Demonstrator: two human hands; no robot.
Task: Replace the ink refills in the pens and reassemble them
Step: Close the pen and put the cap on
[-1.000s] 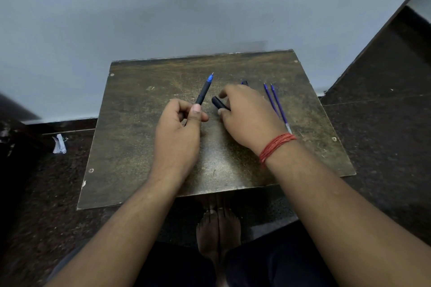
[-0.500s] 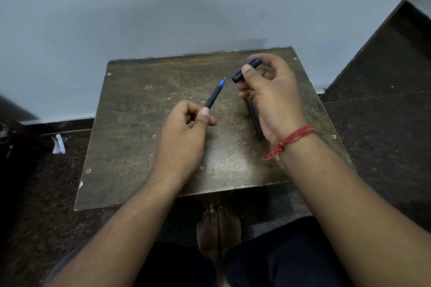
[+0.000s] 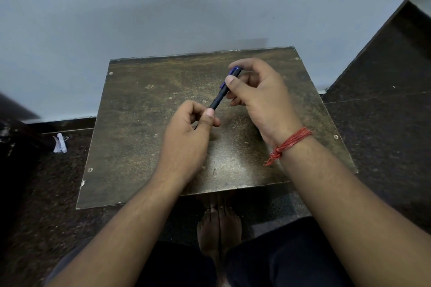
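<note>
Pen (image 3: 218,98) now wears its cap (image 3: 229,80), pushed on a moment ago by the right hand (image 3: 258,98); left hand (image 3: 186,137) pinches the barrel below. One pen looks reassembled.

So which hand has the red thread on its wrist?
The right hand, pinching the pen at its cap end. The left hand, gripping the lower barrel, has a bare wrist.
</note>
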